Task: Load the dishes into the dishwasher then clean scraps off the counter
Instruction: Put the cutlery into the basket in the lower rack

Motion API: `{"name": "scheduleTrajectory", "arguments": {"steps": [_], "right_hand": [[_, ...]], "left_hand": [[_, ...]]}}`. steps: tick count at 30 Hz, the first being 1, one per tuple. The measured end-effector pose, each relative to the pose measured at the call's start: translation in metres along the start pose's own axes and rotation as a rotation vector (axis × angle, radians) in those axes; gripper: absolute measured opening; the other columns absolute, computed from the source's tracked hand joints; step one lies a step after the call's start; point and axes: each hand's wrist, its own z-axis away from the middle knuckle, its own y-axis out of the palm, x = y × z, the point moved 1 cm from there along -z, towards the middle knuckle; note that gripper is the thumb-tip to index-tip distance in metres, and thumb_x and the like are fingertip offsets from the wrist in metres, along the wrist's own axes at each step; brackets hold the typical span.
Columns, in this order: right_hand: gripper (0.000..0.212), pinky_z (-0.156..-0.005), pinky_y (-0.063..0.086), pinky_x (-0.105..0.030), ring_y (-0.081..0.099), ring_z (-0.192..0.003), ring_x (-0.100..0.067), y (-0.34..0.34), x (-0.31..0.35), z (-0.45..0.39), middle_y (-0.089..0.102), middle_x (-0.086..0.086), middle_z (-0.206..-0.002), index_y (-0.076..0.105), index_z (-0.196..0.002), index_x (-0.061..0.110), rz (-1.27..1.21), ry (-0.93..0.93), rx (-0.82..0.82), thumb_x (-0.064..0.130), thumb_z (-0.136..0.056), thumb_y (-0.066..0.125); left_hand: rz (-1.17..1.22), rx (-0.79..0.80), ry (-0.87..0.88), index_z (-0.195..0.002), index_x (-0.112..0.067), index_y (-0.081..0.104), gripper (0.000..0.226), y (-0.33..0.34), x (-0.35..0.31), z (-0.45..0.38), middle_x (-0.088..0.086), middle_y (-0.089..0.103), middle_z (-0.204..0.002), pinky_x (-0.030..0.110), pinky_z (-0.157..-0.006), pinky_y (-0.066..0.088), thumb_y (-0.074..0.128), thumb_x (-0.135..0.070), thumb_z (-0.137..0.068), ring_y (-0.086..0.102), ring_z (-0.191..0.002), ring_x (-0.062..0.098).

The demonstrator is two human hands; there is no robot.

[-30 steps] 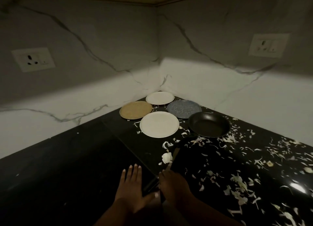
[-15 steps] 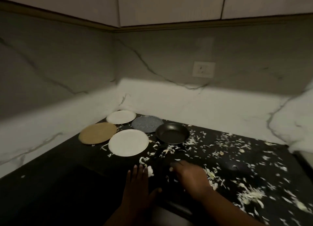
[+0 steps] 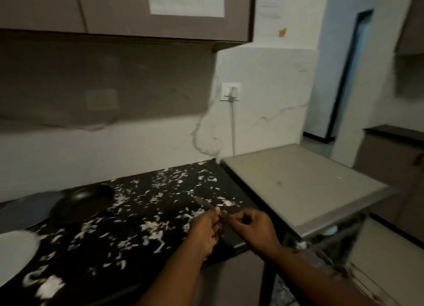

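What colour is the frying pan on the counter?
Black; the round frying pan shows, blurred, in the head view.

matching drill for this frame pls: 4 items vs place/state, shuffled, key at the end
Things:
1. knife
2. black pan
3. white plate
4. scraps

Places or states:
A. strewn across the black counter
B. at the left edge of the view, partly cut off
C. held between the left hand and right hand
D. resting on the counter near the wall, left of the hands

Pairs: 1-C, 2-D, 3-B, 4-A
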Motion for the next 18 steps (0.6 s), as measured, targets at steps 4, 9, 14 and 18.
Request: {"name": "scheduleTrajectory", "arguments": {"steps": [4, 9, 14, 18], "right_hand": [[0.008, -0.059, 0.051, -0.029, 0.063, -0.058, -0.011, -0.083, -0.054, 0.011, 0.068, 0.0, -0.06, 0.068, -0.068, 0.016, -0.098, 0.17, -0.17, 0.014, -0.073, 0.074], [0.018, -0.052, 0.045, -0.029, 0.055, -0.055, -0.025, -0.204, -0.126, 0.032, 0.059, -0.018, -0.058, 0.064, -0.065, 0.004, -0.268, 0.45, -0.229, 0.004, -0.082, 0.067], [0.01, -0.057, 0.053, -0.027, 0.062, -0.053, -0.02, -0.325, -0.204, 0.072, 0.067, -0.014, -0.065, 0.071, -0.07, 0.005, -0.344, 0.688, -0.277, 0.0, -0.079, 0.069], [0.007, -0.056, 0.052, -0.029, 0.058, -0.057, -0.023, -0.379, -0.253, 0.104, 0.063, -0.017, -0.07, 0.07, -0.079, 0.001, -0.445, 0.805, -0.371, -0.005, -0.079, 0.067]], "left_hand": [[-0.168, 0.101, 0.036, -0.094, -0.017, 0.062, 0.005, 0.094, 0.043, -0.004, -0.002, 0.071, -0.077, 0.02, -0.057, 0.045, 0.057, -0.019, -0.094, 0.062, -0.069, 0.009], [-0.415, 0.249, 0.046, -0.088, -0.014, 0.064, 0.004, 0.219, 0.135, -0.009, 0.003, 0.067, -0.068, 0.025, -0.063, 0.046, 0.063, -0.017, -0.091, 0.059, -0.061, 0.015], [-0.632, 0.435, -0.042, -0.091, -0.009, 0.062, 0.004, 0.326, 0.24, -0.007, 0.012, 0.065, -0.087, 0.026, -0.062, 0.049, 0.058, -0.008, -0.092, 0.059, -0.07, 0.019], [-0.817, 0.53, -0.14, -0.093, -0.013, 0.064, 0.02, 0.367, 0.295, -0.015, 0.004, 0.062, -0.07, 0.02, -0.051, 0.039, 0.049, -0.001, -0.093, 0.051, -0.051, 0.008]]}}
